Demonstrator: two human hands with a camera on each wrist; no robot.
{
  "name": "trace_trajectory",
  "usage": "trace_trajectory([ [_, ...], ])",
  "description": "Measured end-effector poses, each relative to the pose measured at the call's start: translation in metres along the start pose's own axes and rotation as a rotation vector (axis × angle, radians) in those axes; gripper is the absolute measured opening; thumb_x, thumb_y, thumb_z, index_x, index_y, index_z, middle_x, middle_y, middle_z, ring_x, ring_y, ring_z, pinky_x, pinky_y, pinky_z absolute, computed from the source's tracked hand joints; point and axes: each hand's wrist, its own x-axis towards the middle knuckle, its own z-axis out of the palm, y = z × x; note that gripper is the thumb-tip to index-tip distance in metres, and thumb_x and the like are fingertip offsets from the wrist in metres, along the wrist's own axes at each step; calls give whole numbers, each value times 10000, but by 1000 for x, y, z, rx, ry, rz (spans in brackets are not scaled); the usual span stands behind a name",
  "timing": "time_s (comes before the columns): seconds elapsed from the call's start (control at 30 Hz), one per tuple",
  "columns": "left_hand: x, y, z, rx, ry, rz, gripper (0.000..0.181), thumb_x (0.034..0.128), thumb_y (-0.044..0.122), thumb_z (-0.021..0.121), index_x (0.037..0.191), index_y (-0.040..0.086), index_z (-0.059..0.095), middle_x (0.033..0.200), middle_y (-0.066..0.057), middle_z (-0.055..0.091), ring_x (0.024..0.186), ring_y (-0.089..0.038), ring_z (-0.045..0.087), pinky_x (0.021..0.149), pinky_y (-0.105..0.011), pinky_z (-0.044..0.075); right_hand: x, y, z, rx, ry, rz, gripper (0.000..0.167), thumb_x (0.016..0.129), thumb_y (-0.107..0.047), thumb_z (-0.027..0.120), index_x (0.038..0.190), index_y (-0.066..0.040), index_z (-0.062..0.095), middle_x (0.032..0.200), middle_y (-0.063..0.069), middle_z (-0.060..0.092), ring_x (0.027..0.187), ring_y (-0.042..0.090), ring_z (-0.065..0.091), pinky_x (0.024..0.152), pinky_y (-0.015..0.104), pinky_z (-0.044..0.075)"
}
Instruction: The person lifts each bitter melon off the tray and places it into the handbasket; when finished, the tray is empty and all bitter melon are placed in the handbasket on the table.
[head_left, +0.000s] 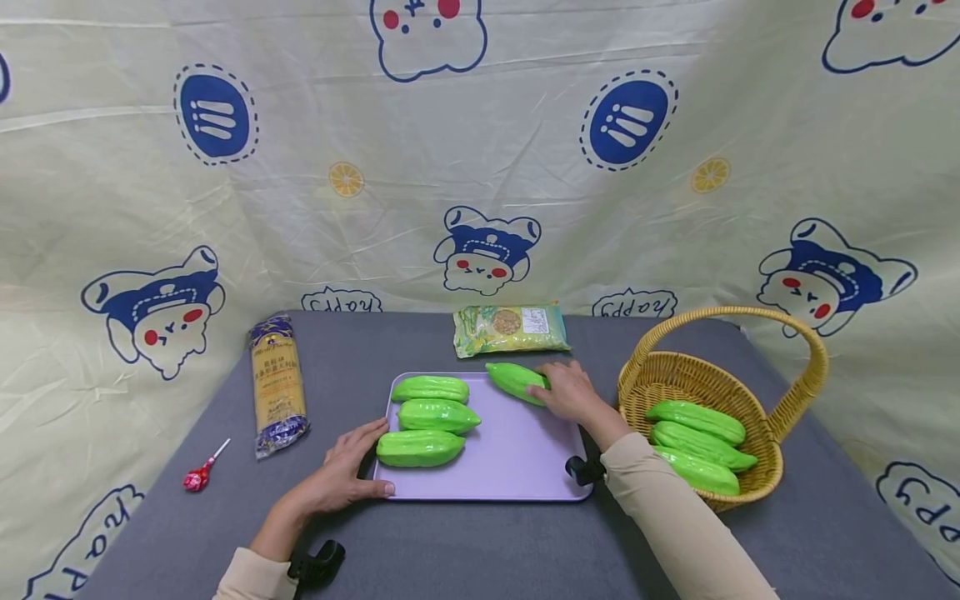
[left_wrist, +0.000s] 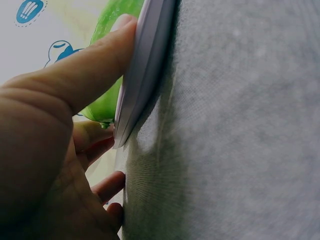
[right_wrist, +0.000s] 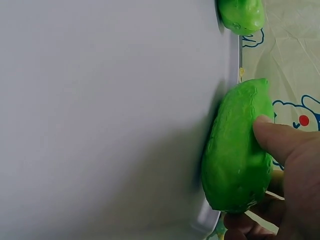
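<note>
At the back right of a lilac tray (head_left: 510, 467), my right hand (head_left: 573, 392) grips a glossy green bitter melon (head_left: 516, 380) by its right end. The right wrist view shows the thumb lying across this bitter melon (right_wrist: 237, 150), with the fingers partly hidden behind it. Three more bitter melons, one of them in the middle (head_left: 435, 415), lie in a column on the tray's left side. My left hand (head_left: 348, 467) touches the tray's left edge, its fingers fairly straight. In the left wrist view the thumb rests against the tray rim (left_wrist: 145, 65).
On the right stands a wicker basket (head_left: 765, 475) with a tall handle, holding three bitter melons (head_left: 701, 446). Behind the tray lies a green food packet (head_left: 510, 329). A spaghetti-like packet (head_left: 277, 383) and a red lollipop (head_left: 198, 477) are on the left.
</note>
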Motion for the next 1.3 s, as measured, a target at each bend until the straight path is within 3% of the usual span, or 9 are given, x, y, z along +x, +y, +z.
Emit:
trace_trajectory([
  [0.63, 1, 0, 0, -7, -10, -13, 918, 746, 403, 767, 1463, 49, 316, 1536, -136, 270, 1335, -420, 243, 1005, -673, 185, -14, -11, -11, 26, 113, -72, 489, 829, -342, 700, 1218, -62, 608, 1160, 117, 639, 904, 243, 431, 752, 346, 333],
  [1.3, 0, 0, 0, -5, -7, -9, 920, 746, 404, 765, 1463, 45, 314, 1534, -141, 272, 1332, -423, 247, 1006, -671, 189, -50, -21, -41, 105, 209, -115, 500, 818, -337, 722, 1239, -94, 606, 1147, 114, 641, 885, 223, 401, 687, 296, 296],
])
